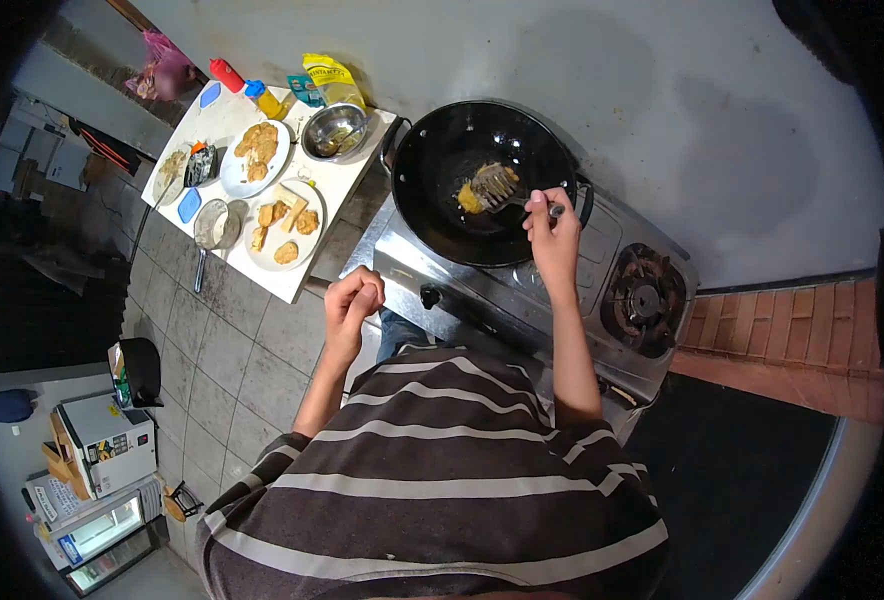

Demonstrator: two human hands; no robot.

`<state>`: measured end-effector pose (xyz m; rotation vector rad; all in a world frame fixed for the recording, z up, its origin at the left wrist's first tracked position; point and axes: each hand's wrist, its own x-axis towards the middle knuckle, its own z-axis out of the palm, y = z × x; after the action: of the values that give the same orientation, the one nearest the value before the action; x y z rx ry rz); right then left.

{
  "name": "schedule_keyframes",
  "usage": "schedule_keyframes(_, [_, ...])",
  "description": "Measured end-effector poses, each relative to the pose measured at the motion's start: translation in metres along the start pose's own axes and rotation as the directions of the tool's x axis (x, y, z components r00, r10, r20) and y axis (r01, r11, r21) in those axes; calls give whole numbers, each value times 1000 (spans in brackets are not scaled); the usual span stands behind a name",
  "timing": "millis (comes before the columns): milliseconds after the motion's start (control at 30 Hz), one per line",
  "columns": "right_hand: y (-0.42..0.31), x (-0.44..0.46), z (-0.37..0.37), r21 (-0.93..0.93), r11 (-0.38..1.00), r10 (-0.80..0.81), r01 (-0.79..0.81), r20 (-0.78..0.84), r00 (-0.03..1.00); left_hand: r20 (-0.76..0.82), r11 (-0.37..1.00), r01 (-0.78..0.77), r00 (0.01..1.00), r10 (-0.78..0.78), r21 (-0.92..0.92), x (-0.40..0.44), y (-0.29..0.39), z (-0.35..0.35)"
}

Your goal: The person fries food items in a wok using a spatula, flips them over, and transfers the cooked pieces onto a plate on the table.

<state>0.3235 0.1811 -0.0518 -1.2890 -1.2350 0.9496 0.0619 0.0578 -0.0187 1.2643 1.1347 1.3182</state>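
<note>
My right hand (pixel 554 225) grips the dark handle of a metal slotted spatula (pixel 499 183). Its slotted head is down inside a black wok (pixel 432 225) on the gas stove, against a small yellow-brown piece of food (pixel 470 198). The wok's bottom looks shiny and wet. My left hand (pixel 355 300) is closed in a loose fist in front of the stove's left end, apart from the wok, with nothing visible in it.
The steel stove (pixel 492 300) has a bare burner (pixel 644 300) on its right. Left, a white table (pixel 297 272) carries a plate of fried pieces (pixel 259 258), a plate of coated pieces (pixel 280 158), a metal bowl (pixel 314 140), sauce bottles and a yellow bag (pixel 332 78). A wall stands behind.
</note>
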Motion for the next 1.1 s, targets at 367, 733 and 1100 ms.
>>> schedule_keyframes(367, [-65,18,-10,-463,871,-147,164,73,986,-28,1000,-20,999,20,0,-4,-2,-4])
schedule_keyframes(733, [-23,37,4,-456,871,-158,181,88,984,-69,999,-38,997,37,-22,-11,-5,-14])
schedule_keyframes(1100, [-21,33,5,-189,978,95,-84,50,994,-58,999,-16,998,15,-28,-12,-3,-12])
